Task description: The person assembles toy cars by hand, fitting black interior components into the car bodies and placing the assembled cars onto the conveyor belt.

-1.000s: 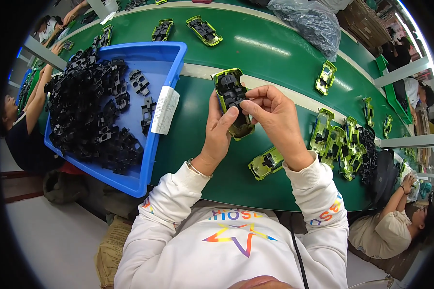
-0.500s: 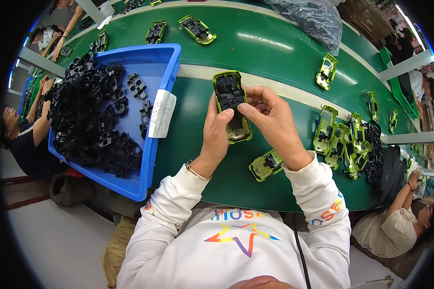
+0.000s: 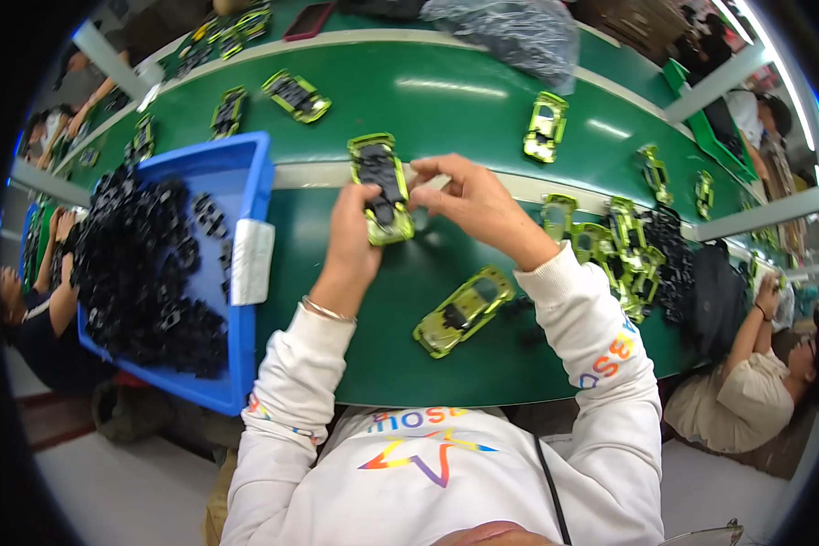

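Note:
My left hand [image 3: 351, 238] is closed on a toy car shell [image 3: 391, 231], lime green at the rim, with its underside up and a black plastic interior piece seated inside. The thumb lies over the lower part of that piece. Just right of the shell, my right hand [image 3: 469, 202] has its fingers bent and thumb apart, with nothing visible between them. Below it on the green bench rests another lime-green car shell [image 3: 464, 312], without a black interior piece.
At left stands a blue bin [image 3: 251, 346] heaped with black interior pieces [image 3: 146, 273]. Several green shells [image 3: 623, 250] and black parts [image 3: 669, 259] are piled at right. The conveyor belt [image 3: 446, 114] carries spaced-out shells beyond a pale rail. Other people sit at both sides.
My right thumb and fingers have come off the black interior piece and moved to the shell's right. The view has shifted, and shells on the belt appear further left.

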Demonstrator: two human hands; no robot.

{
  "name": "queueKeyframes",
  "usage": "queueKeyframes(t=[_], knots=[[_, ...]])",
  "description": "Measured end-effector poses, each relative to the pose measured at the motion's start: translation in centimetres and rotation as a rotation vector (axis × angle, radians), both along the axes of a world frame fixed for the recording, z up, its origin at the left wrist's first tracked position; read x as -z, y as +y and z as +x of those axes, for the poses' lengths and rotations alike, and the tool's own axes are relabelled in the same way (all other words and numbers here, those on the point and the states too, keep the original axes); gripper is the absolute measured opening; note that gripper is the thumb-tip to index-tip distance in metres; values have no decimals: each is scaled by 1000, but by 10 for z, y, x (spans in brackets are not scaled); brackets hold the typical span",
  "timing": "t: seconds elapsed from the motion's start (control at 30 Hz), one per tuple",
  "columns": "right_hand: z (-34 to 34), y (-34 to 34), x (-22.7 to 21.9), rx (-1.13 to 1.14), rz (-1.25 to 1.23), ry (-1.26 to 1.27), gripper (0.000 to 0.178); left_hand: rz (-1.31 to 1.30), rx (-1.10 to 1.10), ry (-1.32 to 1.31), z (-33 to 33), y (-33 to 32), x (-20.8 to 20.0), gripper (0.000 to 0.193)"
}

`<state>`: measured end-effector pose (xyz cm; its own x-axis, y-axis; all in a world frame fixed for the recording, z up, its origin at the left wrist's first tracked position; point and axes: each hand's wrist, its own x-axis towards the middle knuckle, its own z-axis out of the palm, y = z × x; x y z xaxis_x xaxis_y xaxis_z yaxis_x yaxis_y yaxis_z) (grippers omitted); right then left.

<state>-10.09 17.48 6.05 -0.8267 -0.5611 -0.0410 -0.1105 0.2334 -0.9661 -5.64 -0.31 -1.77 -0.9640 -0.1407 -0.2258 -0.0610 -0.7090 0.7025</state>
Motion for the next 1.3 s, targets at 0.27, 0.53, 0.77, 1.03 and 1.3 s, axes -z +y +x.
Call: queueKeyframes(t=[0.27,0.53,0.77,1.03,1.3], knots=[[-101,122,24,589,753,746,56,-458,-142,123,-171,-32,11,35],[-127,101,64,575,833,470,92,-1615,-443,127,-205,-67,42,39],[-119,104,48,507,591,586,51,-1155,-334,451,-124,2,1,63],[-30,24,22,134,423,504,40,-756,49,100,-52,43,1,81],[-8,28,55,104,298,496,38,-694,-41,114,-44,44,28,50]])
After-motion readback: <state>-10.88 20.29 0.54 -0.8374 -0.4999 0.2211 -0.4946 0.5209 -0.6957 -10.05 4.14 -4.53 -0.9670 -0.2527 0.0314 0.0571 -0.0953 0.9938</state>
